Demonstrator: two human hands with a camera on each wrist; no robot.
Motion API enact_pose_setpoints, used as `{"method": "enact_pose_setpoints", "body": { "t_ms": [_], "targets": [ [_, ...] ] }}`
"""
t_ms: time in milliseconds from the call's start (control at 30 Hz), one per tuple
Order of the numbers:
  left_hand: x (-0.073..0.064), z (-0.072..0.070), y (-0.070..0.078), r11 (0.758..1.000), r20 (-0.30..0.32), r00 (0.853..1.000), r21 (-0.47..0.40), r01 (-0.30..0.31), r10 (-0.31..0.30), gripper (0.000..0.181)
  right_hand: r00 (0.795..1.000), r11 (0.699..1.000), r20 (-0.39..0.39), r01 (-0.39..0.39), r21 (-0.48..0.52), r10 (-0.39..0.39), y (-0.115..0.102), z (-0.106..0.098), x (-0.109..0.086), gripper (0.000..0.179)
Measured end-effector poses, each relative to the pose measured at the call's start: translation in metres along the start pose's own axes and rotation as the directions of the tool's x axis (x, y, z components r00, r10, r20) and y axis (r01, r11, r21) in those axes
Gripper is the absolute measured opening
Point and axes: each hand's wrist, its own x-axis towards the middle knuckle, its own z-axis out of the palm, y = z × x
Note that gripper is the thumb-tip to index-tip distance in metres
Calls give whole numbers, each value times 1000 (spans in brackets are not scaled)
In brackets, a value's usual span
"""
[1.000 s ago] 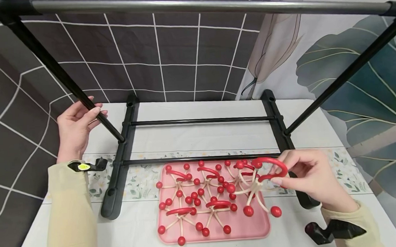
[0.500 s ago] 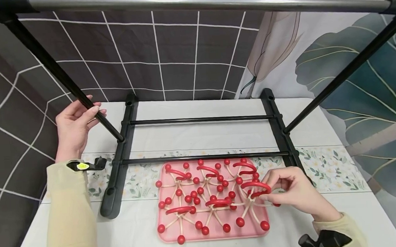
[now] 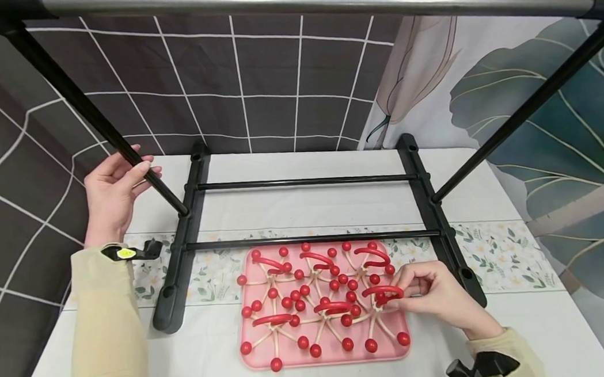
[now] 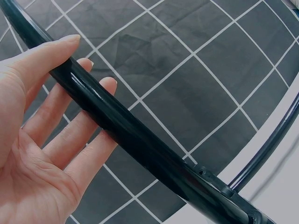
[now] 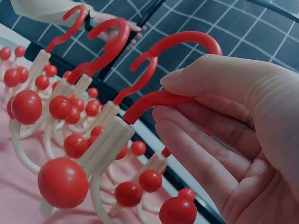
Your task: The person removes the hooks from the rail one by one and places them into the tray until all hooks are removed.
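Observation:
In the head view, my left hand (image 3: 112, 191) holds the black slanted post (image 3: 81, 104) of a rack at the left. The left wrist view shows the thumb over the post (image 4: 140, 144) and the fingers behind it. My right hand (image 3: 440, 295) pinches the red hook of a several-armed hook hanger (image 3: 382, 289) between thumb and fingers. Cream arms with red ball tips spread from the hanger's stem (image 5: 107, 144), low over the right front of a pink tray (image 3: 333, 359). Several similar hangers (image 3: 275, 320) stand in the tray, their red hooks upward.
The rack's metal top bar (image 3: 291, 4) spans the view above. Its black feet (image 3: 171, 297) and lower crossbar (image 3: 305, 240) stand on a white cloth just behind the tray. Dark grid fabric (image 3: 269, 69) hangs behind, with a floral curtain (image 3: 541, 116) at the right.
My right hand has brought the hook hanger down and left from beside the tray to its right front. My left hand stays on the post.

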Motion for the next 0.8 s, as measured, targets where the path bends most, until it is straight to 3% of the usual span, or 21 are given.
{"method": "enact_pose_setpoints", "body": {
  "t_ms": [267,600,733,800],
  "targets": [
    [0,1,0,1000,-5,1000,5,-1,1,40,1000,1000,-11,-8,23,8,9,3,-3,20],
    [0,0,2,1000,-3,1000,-16,1,-1,40,998,998,45,-40,55,37,11,8,-2,20],
    [0,0,2,1000,-1,1000,-11,3,-3,40,998,999,40,-43,-4,43,3,8,-3,25],
    [0,1,1,1000,-1,1000,-3,5,-5,39,1000,998,23,6,-67,-4,-6,6,-4,34]
  ]
}}
